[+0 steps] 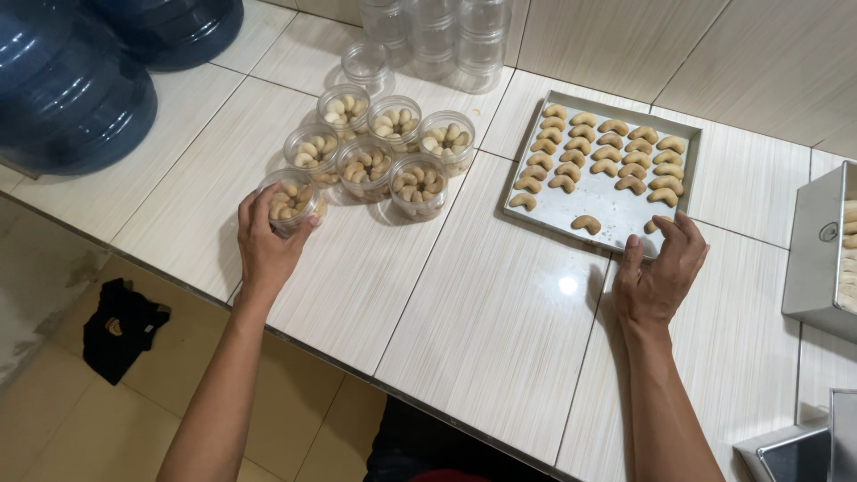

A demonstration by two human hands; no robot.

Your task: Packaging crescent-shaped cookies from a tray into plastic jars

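Pale tiled counter (pixel 464 295), blue water jugs (pixel 71 80) at far left. Left hand (pixel 268 245) wraps a clear round jar (pixel 290 201) filled with crescent cookies, just beside six more filled jars (pixel 384 147). Right hand (pixel 661 272), fingers curled, grips the near edge of the metal baking tray (pixel 589 210) holding rows of crescent cookies (pixel 607 152)

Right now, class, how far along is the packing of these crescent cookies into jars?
Done: six filled jars stand clustered. In hand: the left hand grips a seventh filled jar; the right hand takes a cookie from the tray. Left: rows of cookies, and empty jars behind.
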